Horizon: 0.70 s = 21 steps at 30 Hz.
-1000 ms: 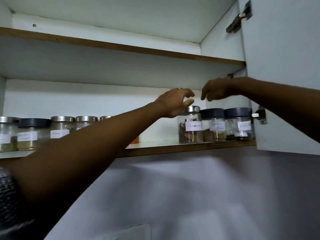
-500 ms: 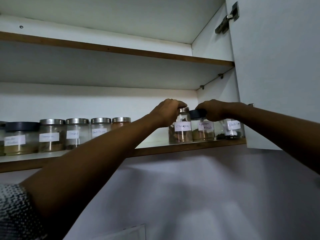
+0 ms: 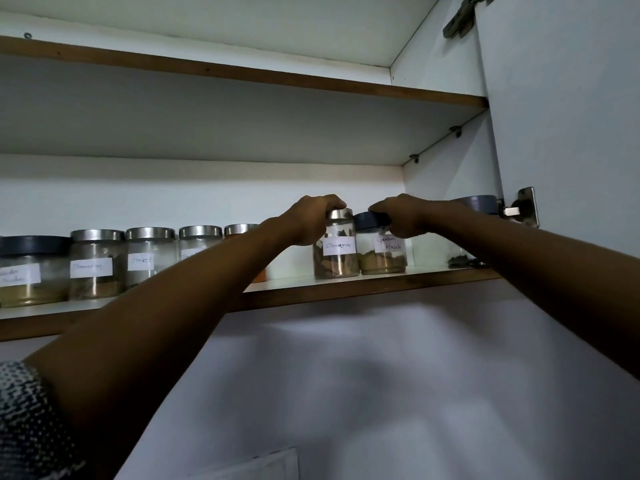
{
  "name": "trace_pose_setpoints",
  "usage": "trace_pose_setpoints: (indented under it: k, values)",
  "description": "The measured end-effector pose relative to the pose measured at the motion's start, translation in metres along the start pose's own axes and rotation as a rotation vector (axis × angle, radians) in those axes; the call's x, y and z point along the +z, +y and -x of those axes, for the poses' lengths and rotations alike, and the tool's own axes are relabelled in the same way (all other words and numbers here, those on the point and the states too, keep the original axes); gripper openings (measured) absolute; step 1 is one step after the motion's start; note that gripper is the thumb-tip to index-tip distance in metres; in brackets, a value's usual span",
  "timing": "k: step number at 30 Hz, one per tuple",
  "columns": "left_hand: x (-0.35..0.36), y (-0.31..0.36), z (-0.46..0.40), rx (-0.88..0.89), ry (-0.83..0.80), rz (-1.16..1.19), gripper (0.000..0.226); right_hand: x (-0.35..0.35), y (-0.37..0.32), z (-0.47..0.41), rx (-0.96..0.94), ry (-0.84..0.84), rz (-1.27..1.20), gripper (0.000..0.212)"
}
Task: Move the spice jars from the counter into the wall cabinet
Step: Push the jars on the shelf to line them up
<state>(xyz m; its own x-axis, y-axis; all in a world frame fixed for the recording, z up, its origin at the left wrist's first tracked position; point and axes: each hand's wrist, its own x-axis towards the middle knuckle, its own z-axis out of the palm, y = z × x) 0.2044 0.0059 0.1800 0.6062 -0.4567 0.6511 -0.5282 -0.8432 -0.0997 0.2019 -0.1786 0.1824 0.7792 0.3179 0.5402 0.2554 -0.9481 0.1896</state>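
While both arms reach up into the cabinet [image 3: 433, 81] at mid-frame, the left hand [image 3: 311, 220] curls over the steel lid of the cinnamon jar [image 3: 336, 252] and the right hand [image 3: 403, 216] curls over the dark lid of the garam masala jar [image 3: 382, 252]; each hand grips its own jar from above, and the two hands sit just beside one another without touching. Both jars stand upright on the lower shelf [image 3: 381, 284], near its front edge, right of centre, touching or nearly so. Further right, a third dark-lidded jar [image 3: 479, 202] is mostly hidden behind the right forearm, close to the door hinge [image 3: 524, 209]. Along the left of the frame a row of jars [image 3: 121, 261] already stands on the same shelf, some with steel lids, one with a dark lid, all paper-labelled. No counter shows. These jars look like clear glass: rigid, smooth, breakable, and moderately heavy for their size, though only part filled. A lid-top grip suits sliding or nudging them along the shelf, but I judge it risky for lifting, since a loose lid could come away; wrapping the fingers round the glass body below the lid would be safer. Because the shelf is high and the jars sit near the edge, pushing them back gently should avoid a fall or knocking the neighbours.
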Motion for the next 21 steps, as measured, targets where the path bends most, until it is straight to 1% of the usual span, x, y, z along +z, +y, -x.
trace_pose_setpoints:
  k: [4,9,16,21]
  values:
    - [0.006,-0.018,-0.002,-0.036,-0.048,-0.017,0.051,0.014,-0.010,-0.018,-0.005,0.013,-0.039,0.030]
    - [0.015,-0.044,-0.005,-0.101,-0.091,-0.042,0.052,0.032,-0.024,-0.045,-0.014,0.013,-0.083,0.033]
    - [0.023,-0.075,-0.013,-0.212,-0.166,-0.093,0.067,0.054,-0.040,-0.081,-0.032,-0.010,-0.099,0.037]
    - [0.029,-0.092,-0.019,-0.254,-0.208,-0.147,0.071,0.064,-0.046,-0.101,-0.050,-0.041,-0.080,0.039]
